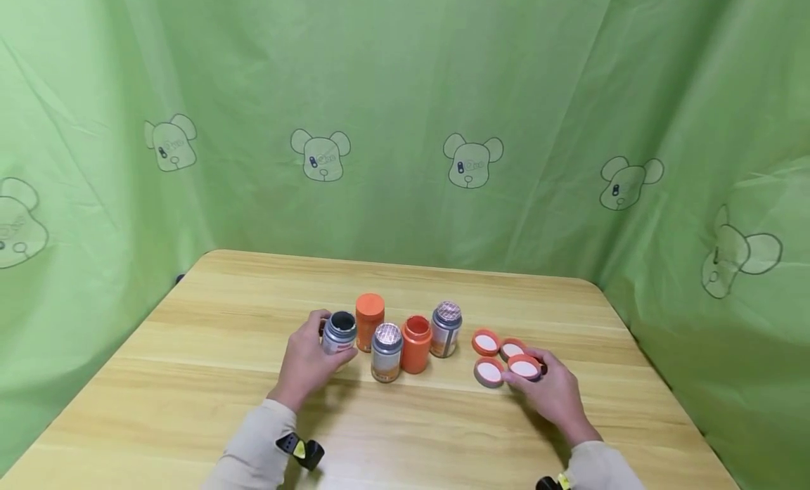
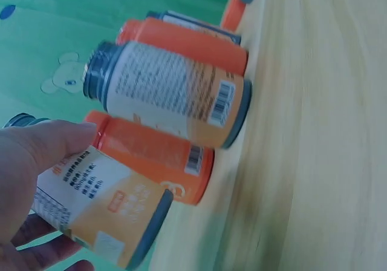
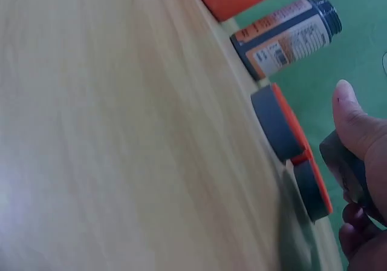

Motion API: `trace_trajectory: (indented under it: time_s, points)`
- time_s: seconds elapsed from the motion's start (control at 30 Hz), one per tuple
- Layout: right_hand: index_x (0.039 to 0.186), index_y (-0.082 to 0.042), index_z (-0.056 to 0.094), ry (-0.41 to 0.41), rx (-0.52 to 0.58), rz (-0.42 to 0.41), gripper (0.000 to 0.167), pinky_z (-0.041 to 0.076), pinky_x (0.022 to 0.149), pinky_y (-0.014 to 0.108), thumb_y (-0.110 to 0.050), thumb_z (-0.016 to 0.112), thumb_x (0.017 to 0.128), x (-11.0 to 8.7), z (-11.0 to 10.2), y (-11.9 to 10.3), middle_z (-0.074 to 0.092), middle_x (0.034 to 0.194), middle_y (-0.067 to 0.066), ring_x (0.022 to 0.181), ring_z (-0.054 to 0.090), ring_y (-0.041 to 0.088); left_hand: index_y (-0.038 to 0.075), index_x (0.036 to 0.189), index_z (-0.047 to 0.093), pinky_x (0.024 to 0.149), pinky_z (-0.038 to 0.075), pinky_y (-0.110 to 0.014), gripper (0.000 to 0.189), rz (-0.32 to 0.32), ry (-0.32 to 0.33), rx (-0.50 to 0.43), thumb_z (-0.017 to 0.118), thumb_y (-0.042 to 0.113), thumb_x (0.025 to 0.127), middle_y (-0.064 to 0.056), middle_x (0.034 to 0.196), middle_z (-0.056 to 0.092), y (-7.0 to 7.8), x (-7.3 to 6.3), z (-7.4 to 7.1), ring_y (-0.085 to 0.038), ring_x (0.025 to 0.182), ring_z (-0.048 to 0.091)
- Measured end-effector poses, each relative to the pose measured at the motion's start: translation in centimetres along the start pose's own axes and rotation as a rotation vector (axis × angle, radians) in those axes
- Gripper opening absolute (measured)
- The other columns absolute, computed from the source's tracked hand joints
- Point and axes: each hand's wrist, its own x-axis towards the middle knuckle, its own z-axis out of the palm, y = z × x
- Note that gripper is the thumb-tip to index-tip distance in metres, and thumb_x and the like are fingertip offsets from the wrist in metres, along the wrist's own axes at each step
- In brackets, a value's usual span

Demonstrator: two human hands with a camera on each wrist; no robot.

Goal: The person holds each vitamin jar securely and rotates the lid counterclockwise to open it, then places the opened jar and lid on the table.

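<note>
My left hand [image 1: 310, 360] grips a grey-rimmed supplement bottle [image 2: 112, 198], its mouth uncovered and dark inside. In the left wrist view the bottle leans compared with its neighbours, its base seemingly off the table. Beside it stand an orange bottle [image 1: 370, 328] with a solid orange top, a grey bottle [image 1: 386, 356] with a foil seal, an open orange bottle [image 1: 415, 349] and another foil-sealed grey bottle [image 1: 446, 330]. At the right, my right hand [image 1: 550, 391] pinches a grey-and-orange lid [image 1: 524, 368] by its sides, white liner facing up.
Three other lids lie liner-up by the right hand: an orange lid [image 1: 485, 342], a partly covered lid [image 1: 511, 348] and a grey-edged lid [image 1: 489, 372]. Everything stands on a wooden table [image 1: 418, 434]. A green curtain [image 1: 392, 216] hangs behind and at both sides.
</note>
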Motion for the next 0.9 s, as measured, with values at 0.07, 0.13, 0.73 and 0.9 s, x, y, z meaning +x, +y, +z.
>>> trace_trajectory:
  time_s: [0.07, 0.13, 0.73, 0.9]
  points:
    - [0.133, 0.002, 0.051, 0.0, -0.03, -0.006, 0.082, 0.041, 0.094, 0.054, -0.046, 0.082, 0.074, 0.1, 0.0, 0.4, 0.054, 0.127, 0.029, 0.115, 0.052, 0.042, 0.004, 0.122, 0.052, 0.088, 0.049, -0.048, 0.07, -0.023, -0.02, 0.01, 0.091, 0.019, 0.065, -0.015, 0.108, 0.066, -0.4, 0.3, 0.0, -0.03, 0.099, 0.063]
    - [0.13, 0.003, 0.053, 0.005, -0.052, -0.021, 0.081, 0.041, 0.093, 0.054, -0.046, 0.083, 0.073, 0.2, 0.1, 0.8, 0.055, 0.126, 0.03, 0.113, 0.053, 0.043, 0.003, 0.123, 0.051, 0.088, 0.049, -0.049, 0.072, -0.042, -0.037, 0.019, 0.09, 0.02, 0.066, -0.016, 0.109, 0.066, -0.7, 0.6, 0.1, -0.03, 0.099, 0.063]
    - [0.125, 0.011, 0.054, -0.05, -0.12, -0.096, 0.079, 0.038, 0.094, 0.058, -0.041, 0.084, 0.073, 0.8, 0.5, 1.8, 0.054, 0.121, 0.033, 0.113, 0.05, 0.047, 0.0, 0.125, 0.047, 0.09, 0.048, -0.051, 0.073, -0.118, -0.063, 0.04, 0.089, 0.018, 0.068, -0.023, 0.113, 0.063, -2.5, 2.2, 0.6, -0.037, 0.103, 0.062]
    - [0.125, 0.01, 0.052, -0.051, -0.111, -0.099, 0.077, 0.04, 0.093, 0.057, -0.036, 0.085, 0.073, 0.8, 0.6, 1.9, 0.056, 0.12, 0.03, 0.111, 0.052, 0.044, 0.0, 0.125, 0.046, 0.089, 0.049, -0.05, 0.073, -0.128, -0.072, 0.043, 0.089, 0.018, 0.069, -0.022, 0.112, 0.063, -2.7, 2.3, 0.8, -0.037, 0.102, 0.062]
